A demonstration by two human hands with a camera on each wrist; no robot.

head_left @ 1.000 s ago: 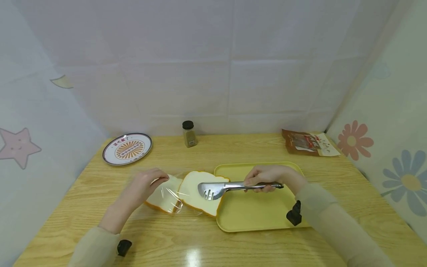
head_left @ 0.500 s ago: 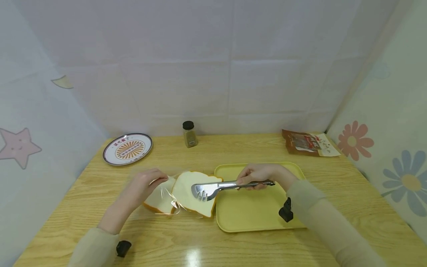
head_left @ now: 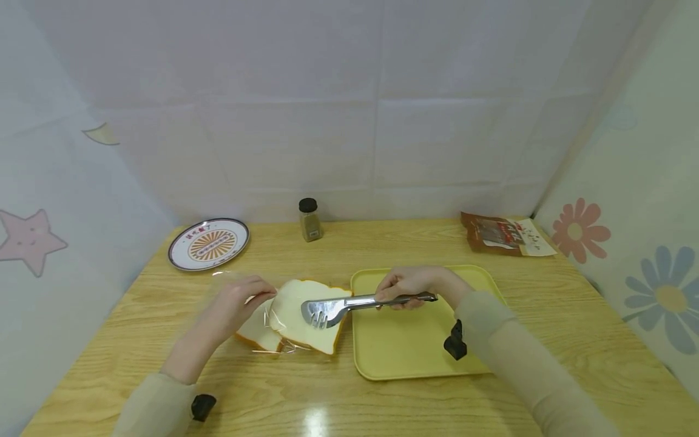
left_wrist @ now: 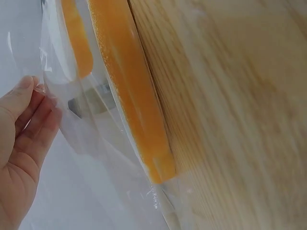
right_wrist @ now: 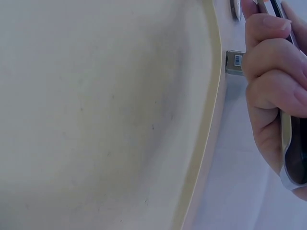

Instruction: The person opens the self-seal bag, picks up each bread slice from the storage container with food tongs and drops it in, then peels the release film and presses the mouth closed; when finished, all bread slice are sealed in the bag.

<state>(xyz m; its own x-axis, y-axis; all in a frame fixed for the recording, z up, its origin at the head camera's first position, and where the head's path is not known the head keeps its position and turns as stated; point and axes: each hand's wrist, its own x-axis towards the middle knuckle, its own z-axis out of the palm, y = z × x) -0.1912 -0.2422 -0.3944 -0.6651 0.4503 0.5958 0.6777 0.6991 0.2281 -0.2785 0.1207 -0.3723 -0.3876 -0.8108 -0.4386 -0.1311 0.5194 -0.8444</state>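
My right hand (head_left: 406,288) grips metal tongs (head_left: 360,302) by the handle; their slotted head lies over a slice of bread (head_left: 289,306) with an orange-brown crust. That slice is tilted and overlaps a second bread slice (head_left: 256,334), which lies inside a clear plastic bag (left_wrist: 110,163) on the table. With thumb and fingertips, my left hand (head_left: 240,303) pinches the bag's upper edge and lifts it, as the left wrist view also shows. The lower jaw of the tongs is hidden beneath the upper slice. Curled fingers (right_wrist: 273,62) wrap the handle in the right wrist view.
Under my right forearm lies a yellow tray (head_left: 409,358). A decorated plate (head_left: 210,244) is at the back left, a black-capped seasoning jar (head_left: 310,221) at the back middle, and a brown and white food packet (head_left: 508,235) at the back right.
My right hand has moved left with the tongs and the bread slice, which now overlaps more of the slice in the bag. My left hand has stayed almost still, holding the bag.
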